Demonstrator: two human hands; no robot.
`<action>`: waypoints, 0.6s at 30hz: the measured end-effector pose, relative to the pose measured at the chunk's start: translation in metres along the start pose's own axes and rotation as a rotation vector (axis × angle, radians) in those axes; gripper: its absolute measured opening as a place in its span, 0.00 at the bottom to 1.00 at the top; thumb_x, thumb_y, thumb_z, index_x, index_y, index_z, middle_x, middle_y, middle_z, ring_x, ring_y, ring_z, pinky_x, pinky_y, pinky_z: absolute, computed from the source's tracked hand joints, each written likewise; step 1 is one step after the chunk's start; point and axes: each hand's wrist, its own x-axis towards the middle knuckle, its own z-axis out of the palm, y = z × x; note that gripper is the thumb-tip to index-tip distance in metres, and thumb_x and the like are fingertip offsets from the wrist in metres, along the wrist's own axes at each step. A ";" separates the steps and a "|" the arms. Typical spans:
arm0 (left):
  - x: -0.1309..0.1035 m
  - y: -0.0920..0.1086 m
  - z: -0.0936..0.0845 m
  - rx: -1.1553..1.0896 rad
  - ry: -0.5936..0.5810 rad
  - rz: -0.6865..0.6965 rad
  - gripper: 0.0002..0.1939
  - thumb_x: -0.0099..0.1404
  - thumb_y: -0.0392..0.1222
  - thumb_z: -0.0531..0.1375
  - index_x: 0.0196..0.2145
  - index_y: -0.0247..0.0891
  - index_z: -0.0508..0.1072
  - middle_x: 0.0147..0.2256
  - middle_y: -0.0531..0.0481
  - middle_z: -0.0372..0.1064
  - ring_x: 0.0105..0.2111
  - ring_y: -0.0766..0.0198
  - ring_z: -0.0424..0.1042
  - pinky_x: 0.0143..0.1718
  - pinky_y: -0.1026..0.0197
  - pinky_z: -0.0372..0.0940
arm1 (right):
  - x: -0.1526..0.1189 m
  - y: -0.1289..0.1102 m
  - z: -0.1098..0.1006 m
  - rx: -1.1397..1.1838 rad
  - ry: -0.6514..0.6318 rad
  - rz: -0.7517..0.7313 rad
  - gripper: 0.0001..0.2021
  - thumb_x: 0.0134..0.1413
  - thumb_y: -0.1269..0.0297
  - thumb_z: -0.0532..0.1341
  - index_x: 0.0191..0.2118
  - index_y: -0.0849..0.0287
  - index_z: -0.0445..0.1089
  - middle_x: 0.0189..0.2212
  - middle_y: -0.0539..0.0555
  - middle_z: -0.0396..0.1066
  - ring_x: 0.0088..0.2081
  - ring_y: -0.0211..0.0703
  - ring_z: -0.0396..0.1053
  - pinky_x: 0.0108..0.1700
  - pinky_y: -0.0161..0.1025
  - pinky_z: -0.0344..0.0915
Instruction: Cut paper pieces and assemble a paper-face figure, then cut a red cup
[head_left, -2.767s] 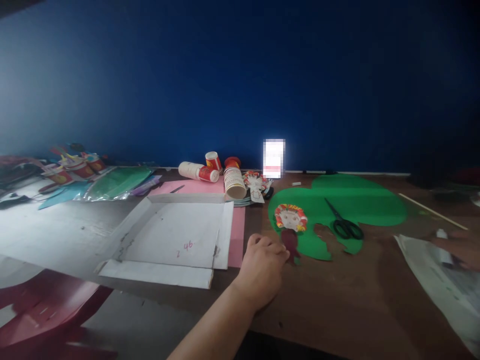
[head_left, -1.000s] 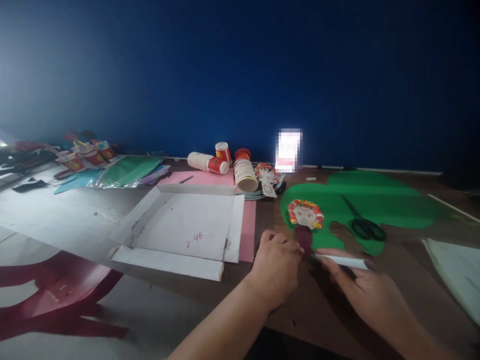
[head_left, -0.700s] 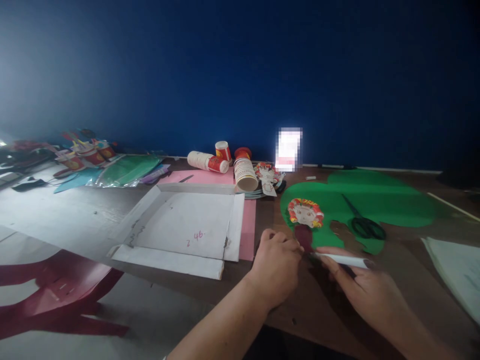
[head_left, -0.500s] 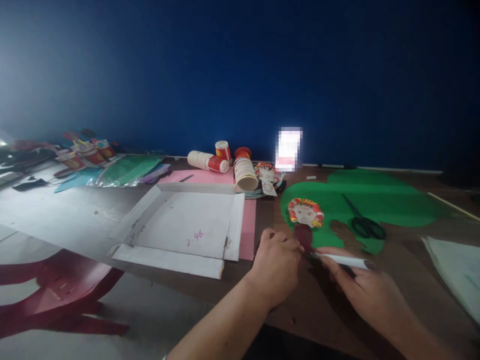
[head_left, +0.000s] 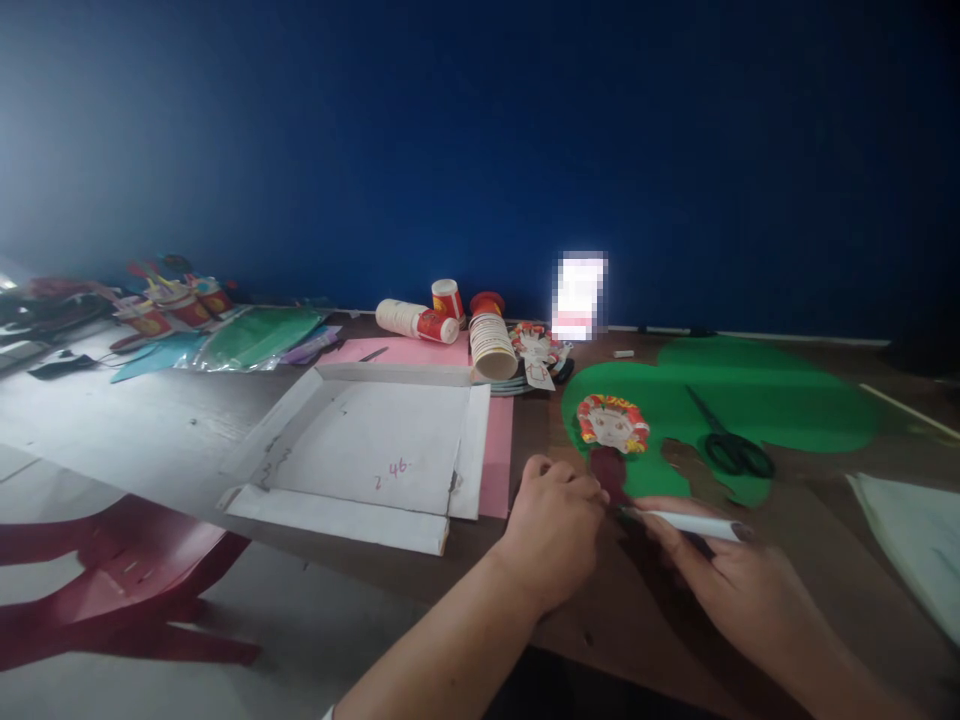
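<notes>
My right hand (head_left: 739, 580) grips a white marker (head_left: 694, 524), its tip pointing left toward a dark red cut-out piece (head_left: 611, 474). My left hand (head_left: 559, 525) has its fingers curled against the lower edge of that piece, holding it by the table; part of the piece is hidden under the fingers. Just beyond lies a cut-out face with a red and yellow border (head_left: 613, 424), on a big green sheet (head_left: 690, 385). Black-handled scissors (head_left: 739, 455) rest on the green sheet, beside a brown cut-out (head_left: 694, 468).
To the left is a shallow white cardboard box lid (head_left: 375, 450) over a pink sheet (head_left: 495, 470). Stacked paper cups (head_left: 492, 345) lie at the back near a bright blurred screen (head_left: 580, 295). White paper (head_left: 911, 540) sits at right; a red chair (head_left: 127, 590) stands lower left.
Both hands keep nearly the same pose, the marker still by the dark red piece. Only a very slight shift of the whole view shows.
</notes>
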 end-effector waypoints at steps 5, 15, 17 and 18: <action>0.000 0.000 0.000 0.006 0.003 0.000 0.16 0.65 0.36 0.53 0.47 0.39 0.74 0.42 0.47 0.75 0.45 0.56 0.66 0.50 0.49 0.55 | -0.001 -0.001 0.000 0.013 -0.013 -0.001 0.15 0.63 0.54 0.56 0.42 0.54 0.78 0.37 0.54 0.81 0.39 0.50 0.79 0.35 0.37 0.76; 0.001 0.001 -0.002 0.011 -0.003 -0.003 0.15 0.63 0.35 0.54 0.46 0.39 0.74 0.42 0.47 0.75 0.45 0.56 0.67 0.50 0.49 0.55 | -0.002 -0.003 -0.001 0.006 -0.017 -0.029 0.15 0.63 0.55 0.56 0.41 0.55 0.77 0.38 0.55 0.81 0.40 0.49 0.79 0.39 0.37 0.75; 0.001 0.002 -0.003 0.014 -0.014 -0.010 0.15 0.63 0.35 0.55 0.46 0.39 0.74 0.42 0.46 0.75 0.46 0.56 0.67 0.50 0.49 0.55 | -0.002 -0.003 -0.001 0.009 -0.018 -0.031 0.15 0.63 0.55 0.56 0.40 0.55 0.77 0.38 0.55 0.81 0.40 0.49 0.79 0.38 0.38 0.75; 0.001 0.002 -0.004 0.014 -0.018 -0.012 0.15 0.63 0.35 0.55 0.46 0.39 0.74 0.42 0.46 0.75 0.46 0.55 0.67 0.51 0.49 0.55 | -0.002 -0.004 -0.001 0.011 -0.018 -0.033 0.14 0.63 0.55 0.56 0.40 0.55 0.77 0.37 0.55 0.81 0.39 0.49 0.79 0.38 0.38 0.75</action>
